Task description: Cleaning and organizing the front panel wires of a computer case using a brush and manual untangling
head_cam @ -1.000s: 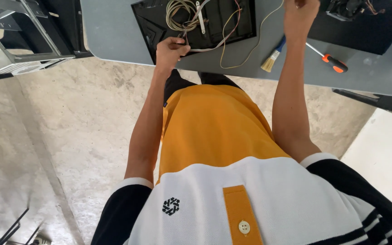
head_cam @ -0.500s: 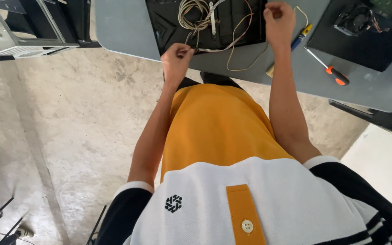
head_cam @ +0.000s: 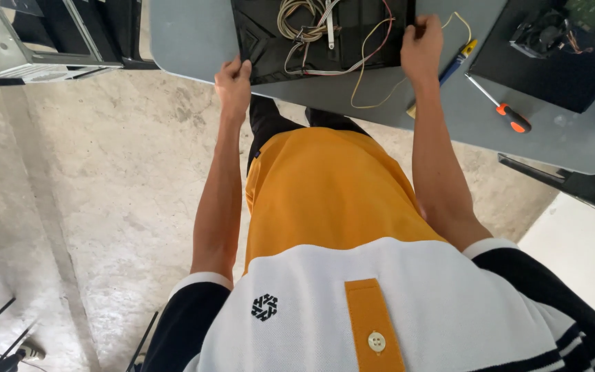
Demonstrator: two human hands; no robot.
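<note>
A flat black panel (head_cam: 270, 48) with a bundle of loose wires (head_cam: 311, 27) on it lies on the grey table (head_cam: 194, 34) at the top of the head view. My left hand (head_cam: 234, 81) grips the panel's near left corner at the table's edge. My right hand (head_cam: 421, 43) is closed on the panel's near right edge. Thin yellow and red wires (head_cam: 366, 76) trail off the panel toward me.
An orange-handled screwdriver (head_cam: 507, 114) and a yellow-and-blue tool (head_cam: 457, 60) lie right of the panel. Another black board with parts (head_cam: 552, 48) sits further right. A metal case (head_cam: 43, 34) stands at the top left. Concrete floor lies below, and my orange-and-white shirt fills the foreground.
Both hands have gone from loosely above the panel to gripping its two near corners. The camera has tilted, bringing the table lower into the view.
</note>
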